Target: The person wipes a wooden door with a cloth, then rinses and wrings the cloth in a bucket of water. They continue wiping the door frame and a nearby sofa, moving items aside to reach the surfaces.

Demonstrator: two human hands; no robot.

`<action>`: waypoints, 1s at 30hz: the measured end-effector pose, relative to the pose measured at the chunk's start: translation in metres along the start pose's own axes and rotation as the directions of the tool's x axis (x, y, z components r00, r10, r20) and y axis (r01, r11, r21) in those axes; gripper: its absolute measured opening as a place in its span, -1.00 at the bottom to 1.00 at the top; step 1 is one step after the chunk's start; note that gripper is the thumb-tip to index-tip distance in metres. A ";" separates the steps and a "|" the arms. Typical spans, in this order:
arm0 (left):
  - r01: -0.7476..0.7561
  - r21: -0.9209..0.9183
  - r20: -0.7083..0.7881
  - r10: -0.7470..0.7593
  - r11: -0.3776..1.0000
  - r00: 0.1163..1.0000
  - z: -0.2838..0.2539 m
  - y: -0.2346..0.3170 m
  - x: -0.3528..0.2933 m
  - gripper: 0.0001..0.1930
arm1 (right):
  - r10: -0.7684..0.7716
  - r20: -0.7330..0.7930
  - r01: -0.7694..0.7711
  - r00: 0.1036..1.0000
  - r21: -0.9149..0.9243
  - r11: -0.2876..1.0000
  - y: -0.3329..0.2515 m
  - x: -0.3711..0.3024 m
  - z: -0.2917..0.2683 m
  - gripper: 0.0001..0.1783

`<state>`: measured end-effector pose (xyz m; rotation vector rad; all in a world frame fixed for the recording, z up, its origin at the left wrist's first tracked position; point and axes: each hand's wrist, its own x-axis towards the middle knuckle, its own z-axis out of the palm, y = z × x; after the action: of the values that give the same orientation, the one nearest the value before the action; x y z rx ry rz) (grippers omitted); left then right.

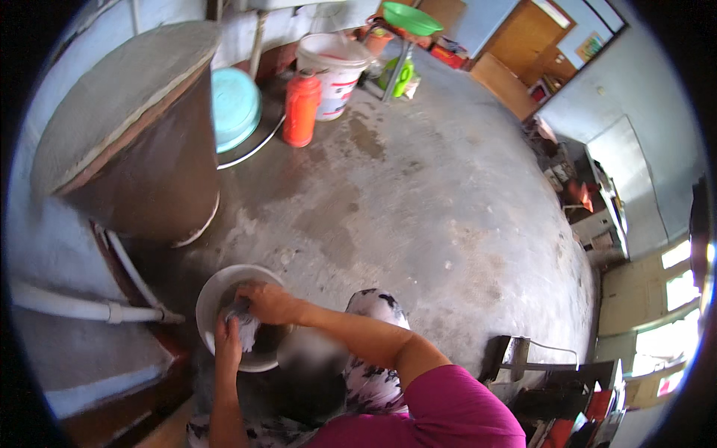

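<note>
A pale round basin (206, 299) stands on the floor at the lower left. Over it, both of my hands grip a grey, wet-looking cloth (246, 333), bunched up. My right hand (267, 303) reaches in from the right, fingers closed round the upper end of the cloth. My left hand (228, 340) comes up from below and closes on the cloth's left side. The basin's inside looks dark behind the cloth, and what lies in it I cannot make out. Part of the basin's right side is hidden.
A large brown vat (149, 157) with a grey lid stands at left, near white pipes (89, 308). Beyond are a turquoise basin (236, 110), a red thermos flask (301, 110) and a white bucket (336, 60). Damp patches mark the concrete floor (418, 209). A low bench (515, 355) is at right.
</note>
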<state>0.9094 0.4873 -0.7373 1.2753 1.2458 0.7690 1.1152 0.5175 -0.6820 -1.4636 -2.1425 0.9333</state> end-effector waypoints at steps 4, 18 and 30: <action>0.035 -0.014 0.071 -0.034 0.999 0.997 0.002 0.046 -0.013 -0.54 | -0.244 -0.167 0.263 0.955 0.099 0.960 0.038 -0.003 0.016 -0.47; 0.019 -0.421 0.035 -0.004 0.907 0.999 -0.009 0.070 -0.018 -0.63 | 0.046 0.211 -0.037 0.976 -0.050 0.998 -0.016 -0.012 -0.050 -0.43; 0.042 0.235 -0.110 -0.016 0.971 0.994 -0.020 0.074 -0.023 -0.67 | 0.005 -0.011 -0.005 1.000 0.040 0.999 -0.009 -0.007 -0.039 -0.54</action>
<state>0.9004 0.4854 -0.6578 1.4187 1.4750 0.6901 1.1370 0.5210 -0.6475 -1.4526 -2.1011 0.9621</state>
